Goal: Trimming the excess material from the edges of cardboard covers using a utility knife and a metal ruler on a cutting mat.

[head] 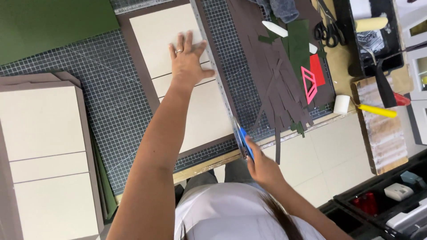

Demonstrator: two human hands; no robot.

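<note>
Left hand (189, 60) spread flat on cream board (178, 75), right hand (262, 166) gripping blue cutter (244, 141), gridded mat (111, 102).

Beside a pink plastic frame (308, 83), brown paper strips (275, 84) pile up; black scissors (328, 33) lie beyond it, a yellow-handled roller (356, 106) below.

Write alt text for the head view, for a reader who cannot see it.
A person's left hand presses flat on cream boards and a metal ruler over brown paper on a gridded cutting mat, while the right hand holds a blue knife at the ruler's near end. Brown paper strips lie to the right.
</note>
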